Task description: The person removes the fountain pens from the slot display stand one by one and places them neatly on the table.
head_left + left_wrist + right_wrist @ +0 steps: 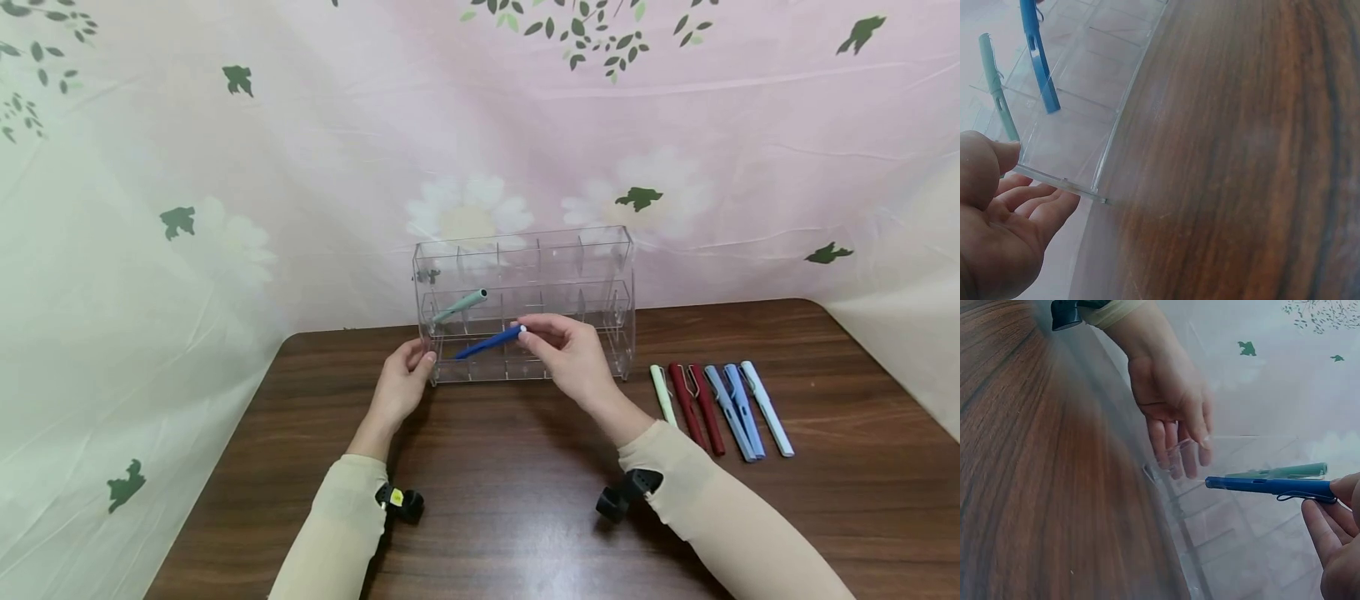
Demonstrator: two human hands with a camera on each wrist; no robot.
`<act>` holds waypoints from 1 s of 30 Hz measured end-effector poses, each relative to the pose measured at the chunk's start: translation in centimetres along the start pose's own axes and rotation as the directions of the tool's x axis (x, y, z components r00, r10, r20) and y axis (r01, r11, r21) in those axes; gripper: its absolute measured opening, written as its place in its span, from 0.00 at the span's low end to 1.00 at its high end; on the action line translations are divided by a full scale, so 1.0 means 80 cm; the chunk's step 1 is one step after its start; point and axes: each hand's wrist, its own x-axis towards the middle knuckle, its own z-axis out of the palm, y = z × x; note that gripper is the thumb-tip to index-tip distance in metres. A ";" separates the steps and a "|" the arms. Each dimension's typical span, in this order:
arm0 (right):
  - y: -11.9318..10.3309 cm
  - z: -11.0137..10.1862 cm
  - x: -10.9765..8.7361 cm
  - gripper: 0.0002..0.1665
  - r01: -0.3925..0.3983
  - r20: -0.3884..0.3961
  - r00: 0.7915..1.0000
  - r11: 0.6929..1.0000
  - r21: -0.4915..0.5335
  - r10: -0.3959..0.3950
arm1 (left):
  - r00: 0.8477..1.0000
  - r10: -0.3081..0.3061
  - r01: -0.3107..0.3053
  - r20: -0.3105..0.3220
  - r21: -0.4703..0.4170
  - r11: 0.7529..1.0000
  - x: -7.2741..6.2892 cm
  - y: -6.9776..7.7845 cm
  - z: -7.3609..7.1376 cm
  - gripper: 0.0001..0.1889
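A clear plastic pen rack (pixel 480 381) with stepped rows of compartments stands at the back of the table. At its left end, my left hand (pixel 398 383) holds the side panel, thumb on one face and fingers (pixel 1054 212) on the other. My right hand (pixel 573 357) pinches a blue pen (pixel 1260 485) by its clip end, between thumb and fingers. The pen slants down to the left, its far end over the front row's left part. Behind it, a pale green pen (pixel 461 306) leans in the left compartment of the middle row.
To the right of the rack lie several pens side by side: a light green pen (pixel 663 395), two dark red pens (pixel 686 408) and blue ones, the palest (pixel 767 408) outermost. A patterned cloth (pixel 337 208) hangs behind the brown wooden table (pixel 510 517).
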 end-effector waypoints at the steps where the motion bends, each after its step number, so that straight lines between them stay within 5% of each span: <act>1: -0.002 -0.003 -0.001 0.14 0.001 -0.006 1.000 1.000 0.005 -0.001 | 1.000 -0.001 0.001 0.000 0.000 1.000 0.000 0.000 0.000 0.24; 30: -0.021 -0.080 -0.015 0.18 0.077 -0.151 0.986 0.996 0.039 -0.071 | 1.000 0.005 -0.005 -0.001 -0.012 1.000 -0.001 0.002 0.000 0.24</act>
